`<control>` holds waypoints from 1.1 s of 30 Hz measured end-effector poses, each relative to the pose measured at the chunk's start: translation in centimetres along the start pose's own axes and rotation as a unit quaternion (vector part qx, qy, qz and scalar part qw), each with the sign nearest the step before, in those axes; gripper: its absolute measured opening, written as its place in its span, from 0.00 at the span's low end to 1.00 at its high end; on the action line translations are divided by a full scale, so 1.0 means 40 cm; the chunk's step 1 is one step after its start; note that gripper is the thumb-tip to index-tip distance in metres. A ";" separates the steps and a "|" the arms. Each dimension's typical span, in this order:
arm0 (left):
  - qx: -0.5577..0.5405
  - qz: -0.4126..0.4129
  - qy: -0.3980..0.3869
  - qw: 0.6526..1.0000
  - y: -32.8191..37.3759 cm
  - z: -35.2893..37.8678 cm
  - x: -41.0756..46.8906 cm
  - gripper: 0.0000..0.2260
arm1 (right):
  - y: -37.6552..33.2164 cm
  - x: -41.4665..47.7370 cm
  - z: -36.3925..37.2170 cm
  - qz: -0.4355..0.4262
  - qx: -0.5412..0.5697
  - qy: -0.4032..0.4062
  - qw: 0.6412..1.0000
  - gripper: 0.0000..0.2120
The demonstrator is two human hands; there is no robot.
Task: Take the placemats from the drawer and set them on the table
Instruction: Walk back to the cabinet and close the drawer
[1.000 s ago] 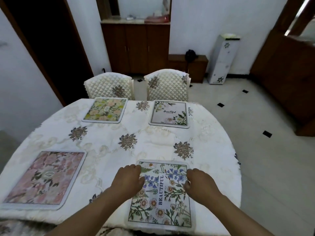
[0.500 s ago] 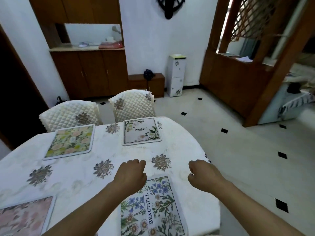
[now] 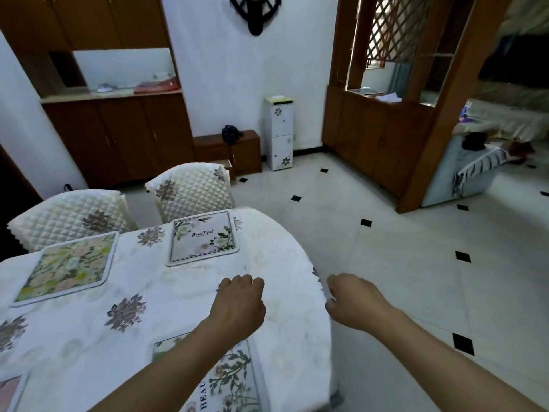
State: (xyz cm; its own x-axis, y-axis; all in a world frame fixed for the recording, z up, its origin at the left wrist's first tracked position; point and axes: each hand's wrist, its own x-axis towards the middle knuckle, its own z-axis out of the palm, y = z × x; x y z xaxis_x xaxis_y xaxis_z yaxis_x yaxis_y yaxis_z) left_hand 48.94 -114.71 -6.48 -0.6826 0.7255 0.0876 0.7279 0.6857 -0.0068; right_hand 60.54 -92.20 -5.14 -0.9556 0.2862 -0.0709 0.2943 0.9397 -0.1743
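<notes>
Over a white flowered tabletop (image 3: 184,292), seen from head height, two bare hands hang with nothing in them. The left hand (image 3: 240,301) hovers above the cloth near centre. The right hand (image 3: 353,298) is at 3 o'clock, just past the table's rounded edge, over the tiled floor (image 3: 386,248). The fingers of both are loosely curled and grip nothing.

Four placemats lie flat on the cloth: a blue-flowered mat (image 3: 234,379) at 6 o'clock, a grey mat (image 3: 203,237) at 12, a green mat (image 3: 68,267) at 10 and a pink mat (image 3: 7,394) at 8.

The laying looks nearly or fully done. A good finish would be to square the near mat to the table edge and smooth it without rucking the cloth.

The left forearm crosses that mat and the frame cuts it off. Only a corner of the pink mat shows. No drawer is in view, and the fingertips hide behind the knuckles.
</notes>
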 end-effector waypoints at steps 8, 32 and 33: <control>-0.013 -0.024 -0.011 1.000 0.369 0.046 0.253 0.03 | 0.401 0.060 -0.069 -0.046 -0.005 -0.009 0.999 0.07; -0.026 -0.032 0.010 0.999 0.550 0.127 0.994 0.05 | 0.876 0.599 -0.167 -0.086 -0.034 -0.015 0.996 0.06; -0.024 -0.034 0.010 0.999 0.533 0.132 1.045 0.04 | 0.886 0.648 -0.178 -0.089 -0.038 -0.020 0.995 0.06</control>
State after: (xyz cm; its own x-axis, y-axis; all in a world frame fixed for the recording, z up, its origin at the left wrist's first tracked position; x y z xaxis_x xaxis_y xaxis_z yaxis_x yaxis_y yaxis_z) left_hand 35.58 -69.45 -8.22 -0.7291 0.6763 0.1053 0.6830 0.7289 0.0478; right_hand 46.07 -50.16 -6.17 -0.9907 0.1069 -0.0842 0.1161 0.9867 -0.1134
